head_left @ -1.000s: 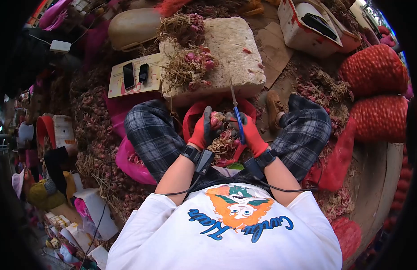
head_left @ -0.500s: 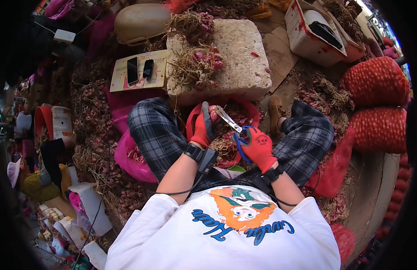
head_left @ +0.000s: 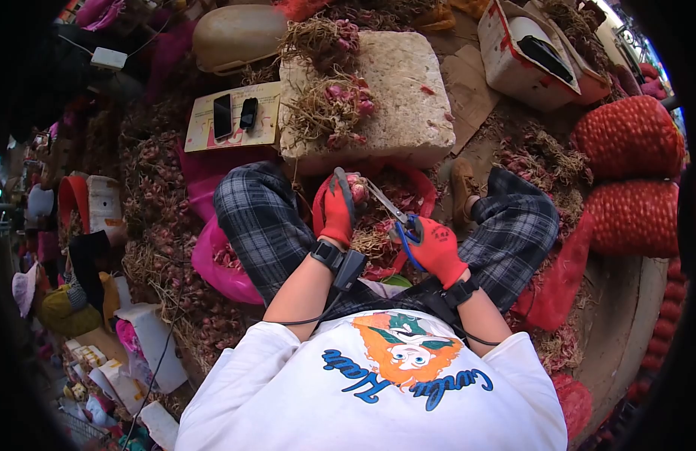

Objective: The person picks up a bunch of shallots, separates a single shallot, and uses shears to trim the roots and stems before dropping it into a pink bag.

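In a red and grey glove, my left hand (head_left: 336, 207) is closed around a bunch of pinkish shallots (head_left: 357, 188). My right hand (head_left: 436, 248), gloved in red, grips blue-handled scissors (head_left: 397, 213), whose metal blades point up and left at the shallots. Beneath both hands sits a red basin (head_left: 421, 188) with shallots and dry trimmings inside. Just beyond it, a worn foam block (head_left: 404, 98) carries bunches of shallots with dry stalks (head_left: 329, 105).
Loose shallots (head_left: 156, 195) cover the ground at left, beside a pink bag (head_left: 212, 255). A board (head_left: 197, 124) with two dark devices lies past my left knee. Full red net sacks (head_left: 626, 139) stand at right, and a foam box (head_left: 505, 52) at upper right.
My right hand has shifted slightly right and down with the scissors. The left hand has turned a little, showing more of the shallots.
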`<move>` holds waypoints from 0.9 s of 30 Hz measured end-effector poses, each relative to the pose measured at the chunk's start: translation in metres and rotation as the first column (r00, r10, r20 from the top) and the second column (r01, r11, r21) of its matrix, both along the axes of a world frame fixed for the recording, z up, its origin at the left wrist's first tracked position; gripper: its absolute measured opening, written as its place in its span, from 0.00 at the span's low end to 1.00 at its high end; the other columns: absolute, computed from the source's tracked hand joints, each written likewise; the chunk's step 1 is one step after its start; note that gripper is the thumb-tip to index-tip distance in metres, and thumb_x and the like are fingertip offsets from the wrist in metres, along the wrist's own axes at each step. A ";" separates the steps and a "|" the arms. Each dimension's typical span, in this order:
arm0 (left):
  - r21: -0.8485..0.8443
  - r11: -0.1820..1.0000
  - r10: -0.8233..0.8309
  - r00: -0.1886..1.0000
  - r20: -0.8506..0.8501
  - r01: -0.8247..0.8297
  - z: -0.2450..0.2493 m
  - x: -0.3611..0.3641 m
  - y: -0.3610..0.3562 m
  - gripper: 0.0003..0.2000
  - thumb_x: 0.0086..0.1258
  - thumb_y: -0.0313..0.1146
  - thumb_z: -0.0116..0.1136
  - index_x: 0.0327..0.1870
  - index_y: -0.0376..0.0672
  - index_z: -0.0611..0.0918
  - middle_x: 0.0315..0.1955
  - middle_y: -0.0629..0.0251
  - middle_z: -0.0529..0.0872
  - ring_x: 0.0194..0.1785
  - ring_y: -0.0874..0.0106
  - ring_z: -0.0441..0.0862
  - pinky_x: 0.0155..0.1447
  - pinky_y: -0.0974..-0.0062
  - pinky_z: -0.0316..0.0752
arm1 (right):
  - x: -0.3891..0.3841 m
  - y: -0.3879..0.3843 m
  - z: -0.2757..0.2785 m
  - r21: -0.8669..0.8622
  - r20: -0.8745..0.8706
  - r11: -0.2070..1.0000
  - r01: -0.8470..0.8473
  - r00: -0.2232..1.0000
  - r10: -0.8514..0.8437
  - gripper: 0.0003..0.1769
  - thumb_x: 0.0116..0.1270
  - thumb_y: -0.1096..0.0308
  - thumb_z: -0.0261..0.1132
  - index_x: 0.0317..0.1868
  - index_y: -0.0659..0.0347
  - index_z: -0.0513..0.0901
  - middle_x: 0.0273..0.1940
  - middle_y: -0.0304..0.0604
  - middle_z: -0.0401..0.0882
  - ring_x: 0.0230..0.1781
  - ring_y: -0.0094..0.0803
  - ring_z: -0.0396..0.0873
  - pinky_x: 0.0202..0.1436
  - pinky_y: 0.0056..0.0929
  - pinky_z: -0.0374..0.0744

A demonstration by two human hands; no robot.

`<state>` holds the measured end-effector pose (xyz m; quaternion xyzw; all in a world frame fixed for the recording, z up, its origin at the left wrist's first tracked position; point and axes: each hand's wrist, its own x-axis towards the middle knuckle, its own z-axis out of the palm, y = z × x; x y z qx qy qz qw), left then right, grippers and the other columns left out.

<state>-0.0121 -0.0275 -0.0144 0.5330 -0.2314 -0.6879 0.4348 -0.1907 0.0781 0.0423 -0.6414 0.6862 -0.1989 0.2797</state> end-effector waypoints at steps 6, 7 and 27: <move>-0.244 0.968 -0.051 0.998 0.028 0.056 -0.031 -0.001 0.001 0.25 0.74 0.59 0.39 0.44 0.44 0.78 0.26 0.72 0.79 0.25 0.79 0.73 0.27 0.80 0.69 | -0.001 0.002 -0.015 0.048 -0.206 0.999 -0.009 0.978 0.018 0.23 0.59 0.45 0.66 0.44 0.55 0.81 0.36 0.46 0.82 0.40 0.45 0.81 0.41 0.39 0.78; -0.225 0.973 -0.049 0.998 0.037 0.056 -0.026 -0.002 0.003 0.25 0.74 0.59 0.40 0.44 0.44 0.78 0.27 0.72 0.80 0.26 0.78 0.74 0.27 0.80 0.69 | -0.002 0.001 -0.014 0.087 -0.228 0.996 -0.017 0.973 0.037 0.22 0.59 0.46 0.66 0.44 0.55 0.81 0.36 0.46 0.82 0.40 0.45 0.81 0.41 0.39 0.78; -0.037 0.994 0.080 0.891 -0.447 -0.107 0.005 -0.005 0.002 0.18 0.70 0.46 0.58 0.46 0.38 0.79 0.34 0.68 0.82 0.34 0.82 0.77 0.38 0.88 0.73 | 0.000 0.002 0.002 -0.057 -0.060 0.998 0.029 0.998 -0.033 0.26 0.56 0.41 0.66 0.41 0.55 0.81 0.36 0.44 0.82 0.38 0.45 0.81 0.41 0.40 0.78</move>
